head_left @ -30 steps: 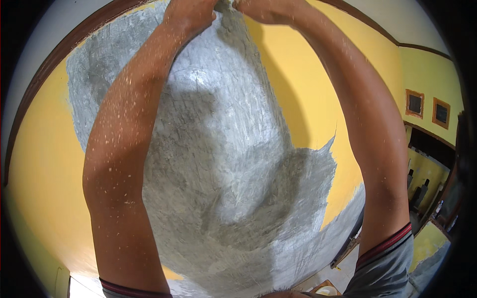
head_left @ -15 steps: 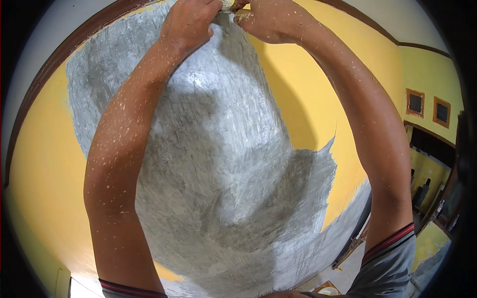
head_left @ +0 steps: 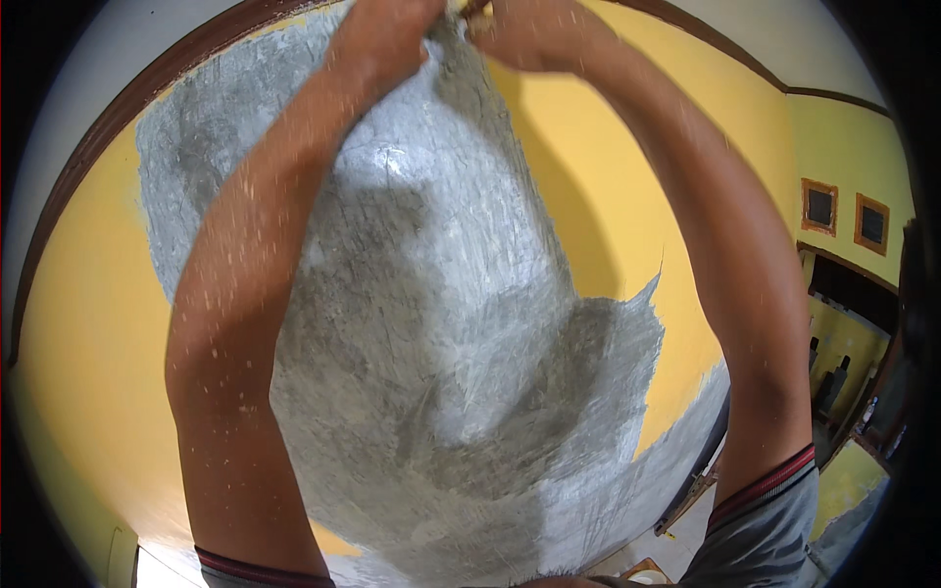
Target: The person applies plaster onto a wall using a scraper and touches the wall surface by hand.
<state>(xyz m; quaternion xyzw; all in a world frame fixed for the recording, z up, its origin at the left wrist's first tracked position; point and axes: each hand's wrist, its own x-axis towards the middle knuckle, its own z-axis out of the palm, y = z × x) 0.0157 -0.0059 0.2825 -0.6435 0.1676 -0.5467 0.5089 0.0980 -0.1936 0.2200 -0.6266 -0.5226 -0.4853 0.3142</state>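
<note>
Both my arms are raised against a wall (head_left: pixel 470 323) of bare grey, streaky plaster with ragged yellow paint (head_left: pixel 569 167) around it. At the upper edge of the view, my left hand (head_left: pixel 392 34) is closed, its fingertips partly cut off. Close beside it, my right hand (head_left: pixel 534 31) has its fingers curled around a small brown piece (head_left: pixel 474 9), perhaps a tool's handle; most of it is hidden. What the left hand grips cannot be made out. Pale specks dot my forearms, most thickly the left one.
Dark brown trim (head_left: pixel 74 157) curves along the wall's top, under a pale ceiling. At right are two small framed openings (head_left: pixel 819 207) in a green wall and a doorway (head_left: pixel 853 294) with dark objects beyond. A round pale container (head_left: pixel 647 573) sits low at the bottom.
Both hands have shifted slightly up, blurred by motion, and the left hand also a little to the right. Their closed grip looks the same.
</note>
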